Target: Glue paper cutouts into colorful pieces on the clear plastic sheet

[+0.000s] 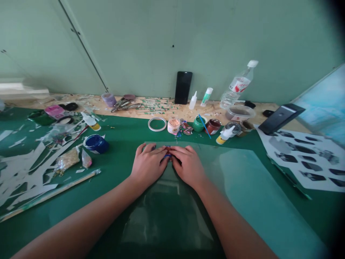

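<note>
Both hands meet at the middle of the view, over a clear sheet [248, 180] on the green mat [118, 133]. Between their fingertips is a small red and blue piece [167, 155], mostly covered by the fingers. My left hand [149, 162] grips it from the left, thumb and fingers drawn together. From the right, my right hand [187, 163] pinches the same piece. Just beyond the fingers stand an open jar of pale pink paint [174, 126] and a tape ring [157, 124].
Paper scraps [24, 172], a blue paint jar [96, 144] and a wooden stick [59, 190] lie left. Behind are a phone [183, 88], glue bottles [225, 135], paint jars [213, 126] and a plastic bottle [239, 84]. At right, a black stand [281, 118] rests by a printed sheet [299, 162].
</note>
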`<state>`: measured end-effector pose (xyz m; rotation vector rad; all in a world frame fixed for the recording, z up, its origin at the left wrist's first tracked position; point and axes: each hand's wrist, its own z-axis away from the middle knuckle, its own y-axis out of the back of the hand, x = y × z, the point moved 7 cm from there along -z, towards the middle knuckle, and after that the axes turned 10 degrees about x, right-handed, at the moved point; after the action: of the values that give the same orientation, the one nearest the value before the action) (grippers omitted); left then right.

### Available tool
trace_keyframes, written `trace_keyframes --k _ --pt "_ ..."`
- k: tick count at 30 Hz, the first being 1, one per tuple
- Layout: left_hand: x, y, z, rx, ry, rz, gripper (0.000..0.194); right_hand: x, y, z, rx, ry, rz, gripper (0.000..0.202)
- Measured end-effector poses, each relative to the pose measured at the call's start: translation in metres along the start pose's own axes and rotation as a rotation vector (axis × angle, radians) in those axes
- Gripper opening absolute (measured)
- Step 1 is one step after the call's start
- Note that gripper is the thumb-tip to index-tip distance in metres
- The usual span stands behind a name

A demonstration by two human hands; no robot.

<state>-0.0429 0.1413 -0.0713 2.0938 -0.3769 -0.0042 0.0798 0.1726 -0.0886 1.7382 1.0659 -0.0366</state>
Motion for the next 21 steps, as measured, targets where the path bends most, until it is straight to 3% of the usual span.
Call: trace_keyframes --k 5,8,12,15,21 --pt "-0.002 -0.003 0.004 0.001 -0.002 0.009 0.026 0.002 -0.001 0.001 -0.002 -0.004 -0.038 0.041" --pt "-0.003 -0.002 0.005 0.016 -0.01 0.034 0.027 0.004 0.006 0.0 0.088 -0.009 -0.099 0.045" --pt "-0.01 0.014 0.0 0.105 -0.006 0.114 0.031 0.013 0.02 0.002 0.269 -0.093 -0.145 0.037" --pt "-0.021 0.028 -0.006 0.172 -0.001 0.147 0.028 0.014 0.024 0.004 0.292 -0.132 -0.162 0.03" --pt "-0.026 0.018 -0.002 0.03 -0.17 0.208 0.026 0.005 0.026 0.004 0.263 -0.142 -0.18 0.021"
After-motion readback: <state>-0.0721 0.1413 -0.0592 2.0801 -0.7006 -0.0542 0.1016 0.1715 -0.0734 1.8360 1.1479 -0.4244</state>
